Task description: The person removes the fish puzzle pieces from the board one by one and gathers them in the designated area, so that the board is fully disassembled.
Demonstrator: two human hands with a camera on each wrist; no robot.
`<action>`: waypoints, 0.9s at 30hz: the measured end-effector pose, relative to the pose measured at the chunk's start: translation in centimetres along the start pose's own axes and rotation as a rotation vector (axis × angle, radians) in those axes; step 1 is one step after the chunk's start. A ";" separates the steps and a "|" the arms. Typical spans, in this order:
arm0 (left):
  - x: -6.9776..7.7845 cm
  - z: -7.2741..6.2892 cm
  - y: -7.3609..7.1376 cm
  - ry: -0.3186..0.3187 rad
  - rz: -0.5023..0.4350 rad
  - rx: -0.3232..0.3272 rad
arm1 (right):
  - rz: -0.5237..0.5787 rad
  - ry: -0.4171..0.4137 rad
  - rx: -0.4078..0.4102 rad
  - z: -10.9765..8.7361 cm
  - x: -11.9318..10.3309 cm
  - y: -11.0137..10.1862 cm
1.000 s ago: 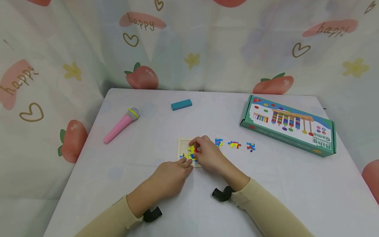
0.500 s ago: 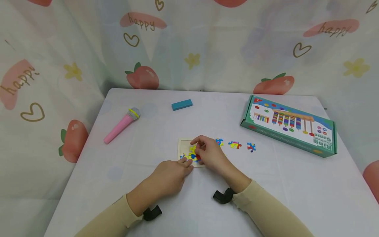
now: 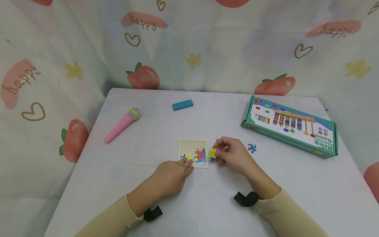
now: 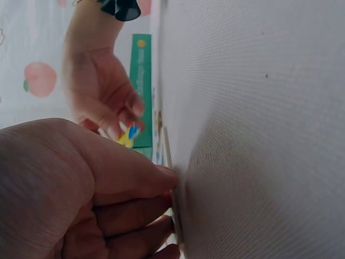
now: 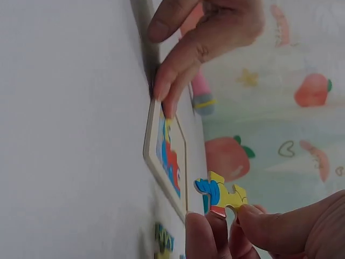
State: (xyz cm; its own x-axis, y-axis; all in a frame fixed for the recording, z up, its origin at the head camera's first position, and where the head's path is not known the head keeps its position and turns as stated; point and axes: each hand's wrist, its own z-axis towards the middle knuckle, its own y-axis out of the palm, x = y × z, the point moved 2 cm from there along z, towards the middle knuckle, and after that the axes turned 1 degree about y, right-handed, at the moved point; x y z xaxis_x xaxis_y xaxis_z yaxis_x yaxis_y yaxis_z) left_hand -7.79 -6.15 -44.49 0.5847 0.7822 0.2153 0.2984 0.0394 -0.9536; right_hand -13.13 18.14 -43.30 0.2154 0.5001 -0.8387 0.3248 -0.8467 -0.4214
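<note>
A shallow wooden puzzle board (image 3: 192, 144) lies flat at the middle of the table. Red, yellow and blue puzzle pieces (image 3: 200, 156) fill part of its near side. My left hand (image 3: 170, 177) rests its fingertips on the board's near-left corner, partly covering the pieces there. Just right of the board, my right hand (image 3: 235, 154) pinches a yellow puzzle piece (image 5: 221, 194) with blue and red patches between thumb and fingers, raised off the table. One loose puzzle piece (image 3: 252, 147) lies beyond the right hand; that hand mostly hides other loose ones.
At the back right stands a green game box (image 3: 290, 126), set at an angle. A blue block (image 3: 182, 105) lies near the back edge. A pink toy microphone (image 3: 122, 125) is at the left. Patterned curtain fabric (image 3: 222, 46) hangs behind the table.
My right hand has moved right, off the board, carrying the yellow puzzle piece that was over its middle. A red piece now shows at the board's near right. My left hand has stayed put.
</note>
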 end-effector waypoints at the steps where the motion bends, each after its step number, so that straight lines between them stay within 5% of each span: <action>1: 0.0 0.0 0.0 0.001 0.000 0.001 | -0.014 0.010 0.006 -0.2 0.3 -0.7; 11: 0.0 -0.1 -0.1 0.009 0.013 0.012 | -0.194 0.099 0.040 -1.1 3.0 -5.2; 27: 0.2 -0.2 -0.4 0.009 0.030 -0.003 | -0.417 0.084 0.137 -0.8 4.2 -5.1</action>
State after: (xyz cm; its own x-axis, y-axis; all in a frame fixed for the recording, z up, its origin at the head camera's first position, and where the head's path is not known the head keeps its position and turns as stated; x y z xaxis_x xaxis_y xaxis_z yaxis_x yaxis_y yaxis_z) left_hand -7.64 -6.14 -44.02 0.6003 0.7771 0.1888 0.2832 0.0142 -0.9590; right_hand -13.12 24.72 -44.37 0.1678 0.8123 -0.5586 0.2763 -0.5827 -0.7643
